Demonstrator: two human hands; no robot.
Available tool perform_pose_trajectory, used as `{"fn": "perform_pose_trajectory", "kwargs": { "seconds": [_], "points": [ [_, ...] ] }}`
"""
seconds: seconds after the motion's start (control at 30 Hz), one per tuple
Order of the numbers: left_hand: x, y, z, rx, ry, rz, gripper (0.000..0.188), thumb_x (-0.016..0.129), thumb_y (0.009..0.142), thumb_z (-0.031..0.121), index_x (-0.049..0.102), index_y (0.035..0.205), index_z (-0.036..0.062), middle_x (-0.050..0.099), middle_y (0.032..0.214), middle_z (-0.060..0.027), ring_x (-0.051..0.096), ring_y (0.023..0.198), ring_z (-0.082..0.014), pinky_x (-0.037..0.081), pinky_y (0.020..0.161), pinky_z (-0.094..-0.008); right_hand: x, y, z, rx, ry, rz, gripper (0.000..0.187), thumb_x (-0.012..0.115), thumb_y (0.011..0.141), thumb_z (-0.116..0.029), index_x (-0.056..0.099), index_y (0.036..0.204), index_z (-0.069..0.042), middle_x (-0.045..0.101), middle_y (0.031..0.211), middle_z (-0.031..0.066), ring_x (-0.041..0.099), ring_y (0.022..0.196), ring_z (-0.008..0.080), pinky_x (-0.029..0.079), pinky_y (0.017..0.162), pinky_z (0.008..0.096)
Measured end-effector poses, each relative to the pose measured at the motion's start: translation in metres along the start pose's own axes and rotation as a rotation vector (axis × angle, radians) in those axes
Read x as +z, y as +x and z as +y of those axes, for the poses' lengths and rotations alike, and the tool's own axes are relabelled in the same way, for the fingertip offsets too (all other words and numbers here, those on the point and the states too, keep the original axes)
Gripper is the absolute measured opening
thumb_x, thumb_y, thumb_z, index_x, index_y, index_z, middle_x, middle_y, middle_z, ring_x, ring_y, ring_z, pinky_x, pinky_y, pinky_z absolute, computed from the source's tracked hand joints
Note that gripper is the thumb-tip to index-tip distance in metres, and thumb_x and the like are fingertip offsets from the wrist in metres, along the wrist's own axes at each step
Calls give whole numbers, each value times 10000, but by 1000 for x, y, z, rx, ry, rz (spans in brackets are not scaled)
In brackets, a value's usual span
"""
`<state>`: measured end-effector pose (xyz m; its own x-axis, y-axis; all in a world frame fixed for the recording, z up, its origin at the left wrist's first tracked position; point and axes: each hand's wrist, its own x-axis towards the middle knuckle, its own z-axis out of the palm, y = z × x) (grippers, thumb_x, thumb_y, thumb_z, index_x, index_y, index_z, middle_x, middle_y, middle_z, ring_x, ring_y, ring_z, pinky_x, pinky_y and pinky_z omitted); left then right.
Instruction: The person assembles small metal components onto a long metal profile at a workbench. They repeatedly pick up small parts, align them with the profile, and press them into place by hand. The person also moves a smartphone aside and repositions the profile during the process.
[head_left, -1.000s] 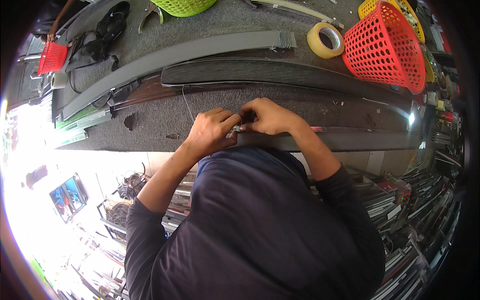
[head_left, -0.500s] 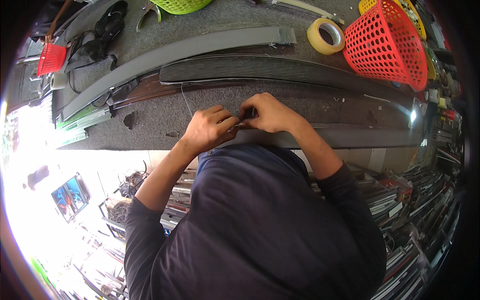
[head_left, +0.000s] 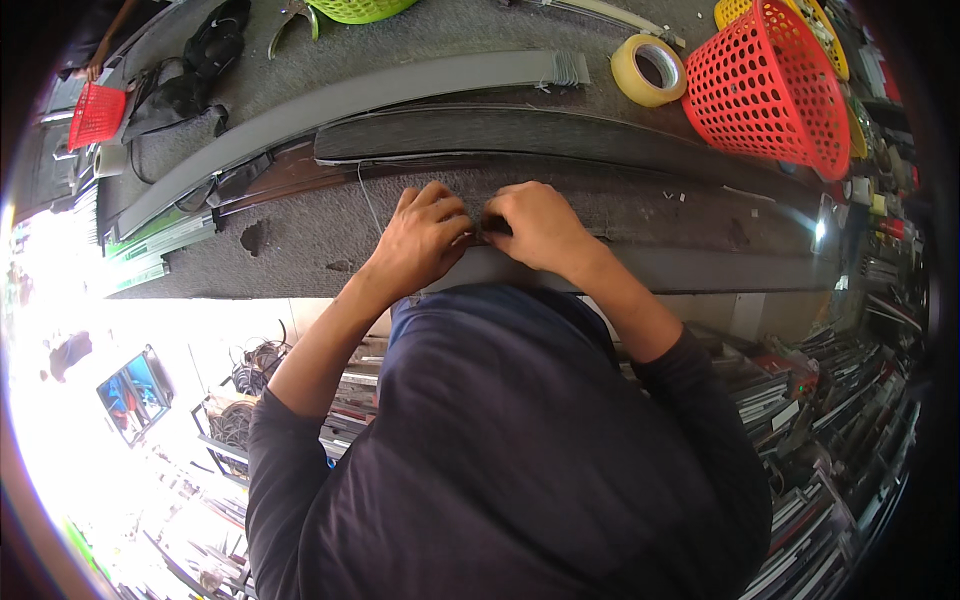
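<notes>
My left hand (head_left: 425, 235) has its fingers curled and closed just above the near edge of the carpeted bench. A thin pale cord (head_left: 369, 196) runs from the long dark pleated bundle (head_left: 470, 135) and disappears behind this hand. Close on its right, my right hand (head_left: 540, 225) is bent inward, thumb and fingers pinched together. Whatever the fingertips hold is too small or hidden to make out. Beneath both hands a flat grey strip (head_left: 660, 268) lies along the bench edge, against my body.
Beyond the bundle lies a long grey strip (head_left: 400, 88) with cord wound at its end. A tape roll (head_left: 648, 70) and red basket (head_left: 765, 90) stand at the far right. Black bags (head_left: 190, 80) lie far left, near another person's hand (head_left: 93, 72) at a red basket (head_left: 97, 117).
My fingertips have drawn slightly apart, with the left hand turned a little more upright. The view has shifted slightly; the bundle and strips lie as before.
</notes>
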<state>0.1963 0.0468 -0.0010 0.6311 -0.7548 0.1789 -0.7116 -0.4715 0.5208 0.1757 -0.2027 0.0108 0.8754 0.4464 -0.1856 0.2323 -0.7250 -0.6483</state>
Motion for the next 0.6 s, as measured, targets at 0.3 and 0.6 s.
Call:
{"fn": "perform_pose_trajectory", "kwargs": {
  "seconds": [0.3, 0.6],
  "points": [
    [-1, 3, -3, -156, -85, -142, 106, 855, 956, 137, 821, 1050, 106, 783, 997, -35, 732, 1066, -289, 500, 968, -461, 6, 4, 0, -25, -77, -69, 264, 915, 872, -187, 893, 1104, -63, 846, 1075, 170, 805, 1053, 406, 644, 979, 515],
    [1, 6, -6, -241, -165, -170, 98, 867, 942, 134, 837, 1025, 91, 808, 956, -51, 773, 1037, -290, 509, 973, -470, 7, 11, -8, 127, 16, -108, 249, 914, 871, -117, 886, 1107, -46, 853, 1042, 192, 818, 1034, 424, 648, 962, 524]
  ]
}}
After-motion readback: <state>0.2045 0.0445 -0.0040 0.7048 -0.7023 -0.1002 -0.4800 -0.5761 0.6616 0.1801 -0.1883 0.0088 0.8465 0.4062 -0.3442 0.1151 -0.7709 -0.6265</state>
